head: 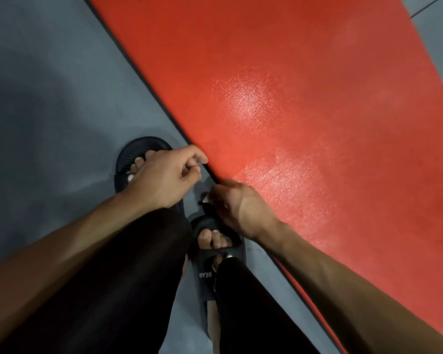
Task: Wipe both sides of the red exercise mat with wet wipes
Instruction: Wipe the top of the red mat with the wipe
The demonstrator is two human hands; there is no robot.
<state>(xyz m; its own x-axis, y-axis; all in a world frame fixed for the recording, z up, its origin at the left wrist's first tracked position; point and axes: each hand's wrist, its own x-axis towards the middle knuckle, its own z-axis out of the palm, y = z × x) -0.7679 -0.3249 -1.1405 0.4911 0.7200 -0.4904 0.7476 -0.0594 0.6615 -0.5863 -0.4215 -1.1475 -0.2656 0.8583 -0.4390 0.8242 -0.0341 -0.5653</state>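
From the head view, we judge the step is lifting the mat (pixel 292 98) by its near edge to turn it. To do that well we get fingertips fully under the dark edge and raise both hands together — an uneven lift could fold it. Our left hand (pixel 164 175) has curled fingers at the edge; whether they pinch it we cannot tell. Our right hand (pixel 237 203) is blurred, grip unclear. The mat lies flat, spreading beyond both hands, wet sheen just past them.
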